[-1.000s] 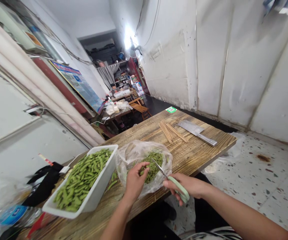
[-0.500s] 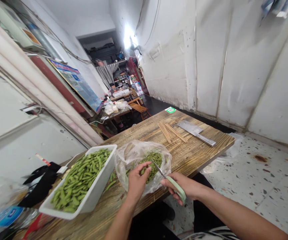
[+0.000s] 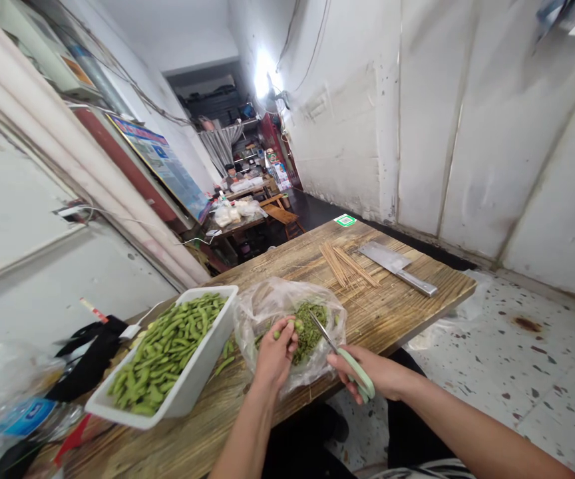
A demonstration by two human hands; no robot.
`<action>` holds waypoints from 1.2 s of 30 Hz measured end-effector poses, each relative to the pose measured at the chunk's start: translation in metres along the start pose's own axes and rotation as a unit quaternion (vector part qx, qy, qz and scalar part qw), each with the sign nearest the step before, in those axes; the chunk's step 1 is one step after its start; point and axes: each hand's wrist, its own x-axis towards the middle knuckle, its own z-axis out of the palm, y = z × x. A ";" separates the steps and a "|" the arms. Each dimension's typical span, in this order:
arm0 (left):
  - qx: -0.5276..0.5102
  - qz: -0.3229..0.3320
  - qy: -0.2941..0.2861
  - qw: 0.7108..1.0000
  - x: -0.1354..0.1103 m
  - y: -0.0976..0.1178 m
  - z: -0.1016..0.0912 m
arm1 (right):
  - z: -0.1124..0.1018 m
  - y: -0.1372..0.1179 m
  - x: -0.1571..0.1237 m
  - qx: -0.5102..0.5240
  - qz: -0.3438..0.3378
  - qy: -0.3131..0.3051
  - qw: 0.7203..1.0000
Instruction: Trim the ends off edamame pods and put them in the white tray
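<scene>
My left hand point(image 3: 276, 352) is closed around a green edamame pod point(image 3: 286, 326) above a clear plastic bag point(image 3: 257, 299). Small green trimmings point(image 3: 312, 329) lie inside the bag. My right hand point(image 3: 360, 369) grips scissors point(image 3: 355, 366) with pale green handles, their blades pointing toward the pod over the bag. Whether the blades touch the pod cannot be made out. To the left of the bag, a white plastic tub point(image 3: 192, 386) is filled with whole edamame pods point(image 3: 172, 352). A few loose pods point(image 3: 225, 362) lie on the wood between tub and bag.
On the wooden table point(image 3: 287, 263) lie thin wooden skewers point(image 3: 345, 266), a cleaver point(image 3: 397, 266) and a green-bordered code card point(image 3: 345, 220). A plastic bottle point(image 3: 32, 416) and a black bag point(image 3: 98, 352) sit at the left. Far back, a person point(image 3: 231, 174) is beside another table.
My left fingers have turned and closed, and the pod between them now shows. The scissors remain in my right hand. The whole view has shifted slightly.
</scene>
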 end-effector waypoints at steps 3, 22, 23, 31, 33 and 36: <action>0.001 0.007 -0.008 1.000 -0.007 0.010 -0.009 | 0.001 -0.001 -0.005 -0.025 -0.013 -0.019 0.999; 0.778 0.164 0.223 0.564 0.047 0.130 -0.209 | -0.007 0.006 -0.006 -0.039 0.027 -0.060 0.997; 0.776 0.178 0.239 0.555 0.041 0.129 -0.201 | -0.008 0.006 -0.007 -0.036 0.032 -0.060 0.997; 0.742 0.208 -0.112 0.627 0.013 0.069 -0.081 | -0.009 -0.001 -0.007 -0.029 0.030 -0.071 0.997; 0.755 0.124 -0.126 0.631 0.022 0.047 -0.063 | -0.009 -0.002 -0.008 -0.029 0.025 -0.079 0.996; 0.766 0.046 -0.114 0.630 0.036 0.029 -0.053 | -0.010 -0.002 -0.009 -0.026 0.014 -0.082 0.996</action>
